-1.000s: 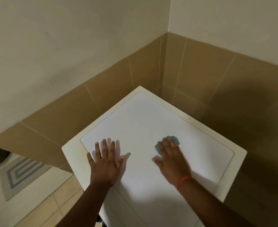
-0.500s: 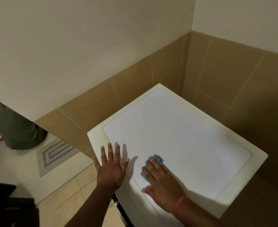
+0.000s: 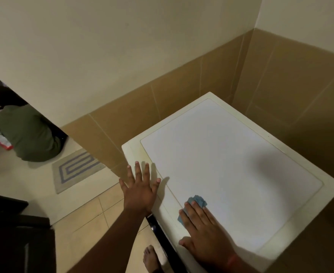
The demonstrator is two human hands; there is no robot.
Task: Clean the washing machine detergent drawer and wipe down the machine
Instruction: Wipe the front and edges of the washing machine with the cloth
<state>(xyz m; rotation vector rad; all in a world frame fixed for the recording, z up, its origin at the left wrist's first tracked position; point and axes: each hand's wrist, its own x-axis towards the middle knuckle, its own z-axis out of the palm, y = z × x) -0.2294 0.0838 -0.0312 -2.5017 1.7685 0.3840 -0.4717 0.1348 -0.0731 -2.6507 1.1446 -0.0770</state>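
The white washing machine [image 3: 241, 146] stands in the tiled corner, and I look down on its flat top. My right hand [image 3: 203, 231] presses a crumpled blue cloth [image 3: 196, 201] flat against the top near the front left edge, fingers straight over it. Only the cloth's far end shows past my fingertips. My left hand [image 3: 140, 186] rests flat with spread fingers on the machine's left rim. A dark strip of the machine's front [image 3: 162, 235] shows below the top edge. The detergent drawer is out of sight.
Brown wall tiles [image 3: 181, 95] close in behind and to the right of the machine. My bare foot [image 3: 151, 258] stands on the beige floor tiles. A striped mat [image 3: 75, 168] lies at the left, with a seated person in green [image 3: 26, 133] beyond. Dark furniture [image 3: 14, 233] fills the lower left.
My right hand has slid the blue cloth from the middle of the top toward the front left edge. My view has swung left, bringing the seated person and floor into sight.
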